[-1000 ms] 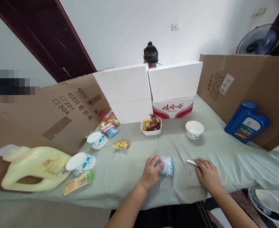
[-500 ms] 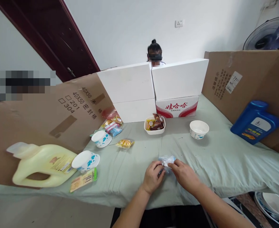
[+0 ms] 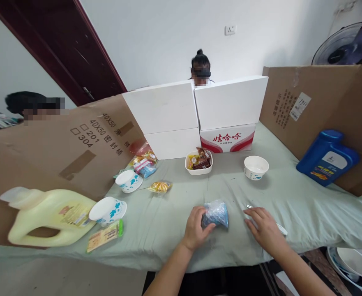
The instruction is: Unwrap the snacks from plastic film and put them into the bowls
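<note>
A clear, shiny packet with blue contents (image 3: 216, 213) lies near the table's front edge. My left hand (image 3: 196, 228) is curled around its left side, fingers and thumb against the wrapper. To the right, my right hand (image 3: 264, 229) is low over the cloth, palm down, with its fingers extended and the thumb apart. A small shiny piece (image 3: 249, 206) shows at its fingertips. A white rounded end (image 3: 282, 229) pokes out on the hand's far side; the hand hides whatever lies between, so I cannot tell if they are one thing.
Farther back are a white dish of wrapped snacks (image 3: 198, 170) and a paper bowl (image 3: 256, 167). A blue jug (image 3: 328, 158) stands right. At left are tipped paper bowls (image 3: 108, 210), a yellow-wrapped snack (image 3: 160, 187), a flat packet (image 3: 104, 236) and a yellow detergent bottle (image 3: 57, 216). Boxes (image 3: 230, 102) wall the table.
My right hand has left the packet and moved right, down to the cloth. The packet now lies flatter, its blue side showing, with my left hand still at it.
</note>
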Demonstrator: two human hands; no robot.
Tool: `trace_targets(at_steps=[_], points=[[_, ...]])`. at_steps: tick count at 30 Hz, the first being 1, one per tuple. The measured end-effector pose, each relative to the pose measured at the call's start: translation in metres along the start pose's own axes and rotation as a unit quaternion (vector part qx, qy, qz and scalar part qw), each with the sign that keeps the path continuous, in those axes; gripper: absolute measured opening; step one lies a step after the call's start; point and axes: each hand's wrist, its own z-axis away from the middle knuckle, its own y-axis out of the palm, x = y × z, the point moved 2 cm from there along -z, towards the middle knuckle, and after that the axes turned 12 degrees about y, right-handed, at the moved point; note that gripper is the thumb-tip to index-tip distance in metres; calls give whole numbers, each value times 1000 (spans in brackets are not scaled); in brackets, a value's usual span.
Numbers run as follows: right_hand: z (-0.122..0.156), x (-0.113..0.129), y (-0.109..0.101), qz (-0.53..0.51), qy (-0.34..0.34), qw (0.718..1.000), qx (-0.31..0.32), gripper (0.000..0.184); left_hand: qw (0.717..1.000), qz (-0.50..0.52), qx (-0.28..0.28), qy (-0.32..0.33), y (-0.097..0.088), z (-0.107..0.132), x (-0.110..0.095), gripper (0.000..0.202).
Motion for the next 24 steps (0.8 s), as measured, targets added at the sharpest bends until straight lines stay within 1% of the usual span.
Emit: trace_targets(at_steps=[2, 3, 4, 5, 6, 7, 8, 9, 10, 12, 14, 15, 17, 18, 19, 20, 21, 22, 23, 24], points=[[-2, 30, 6, -39, -20, 999, 11, 24, 1000, -11, 25, 12, 1, -2, -2, 56], [-3, 44, 11, -52, -27, 998, 16, 28, 999, -13, 33, 8, 2, -4, -3, 61], [-4, 57, 16, -59, -32, 998, 21, 34, 999, -12, 39, -1, 2, -5, -4, 61], [-6, 67, 22, -63, -33, 997, 25, 39, 999, -6, 42, -9, 3, -7, -5, 56], [-8, 74, 28, -62, -31, 997, 28, 41, 999, 4, 43, -15, 3, -8, -6, 45], [-10, 78, 35, -60, -25, 997, 32, 37, 999, 17, 40, -18, 2, -8, -6, 31], [-13, 78, 40, -56, -15, 998, 36, 28, 999, 32, 33, -23, 1, -8, -6, 20], [-15, 75, 44, -51, 0, 998, 40, 20, 998, 45, 21, -34, -2, -7, -5, 15], [-17, 68, 46, -46, 20, 998, 41, 15, 997, 53, 1, -58, -5, -4, -3, 16], [-16, 47, 45, -39, 71, 996, 35, 15, 986, 46, -74, -140, -17, 7, 7, 19], [-9, 20, 36, -32, 132, 991, 14, 16, 959, 22, -157, -234, -34, 25, 21, 19], [-4, 7, 29, -28, 161, 987, 1, 17, 944, 12, -187, -270, -42, 34, 27, 21], [5, -11, 14, -23, 197, 979, -42, 19, 926, -7, -217, -309, -57, 49, 32, 28], [8, -13, 5, -25, 198, 977, -70, 19, 924, -22, -222, -310, -63, 52, 31, 29], [10, -11, -2, -33, 185, 978, -96, 19, 927, -40, -225, -297, -68, 53, 26, 28], [10, -3, -9, -48, 158, 979, -118, 17, 935, -55, -222, -269, -70, 50, 19, 24], [9, 8, -14, -67, 118, 983, -126, 14, 950, -60, -207, -227, -70, 44, 9, 20], [6, 22, -17, -88, 69, 987, -117, 12, 968, -54, -174, -174, -68, 36, -3, 15], [2, 37, -17, -105, 16, 990, -89, 10, 984, -39, -126, -117, -63, 26, -14, 12], [-3, 52, -13, -114, -34, 992, -51, 11, 995, -22, -70, -66, -56, 16, -24, 11]])
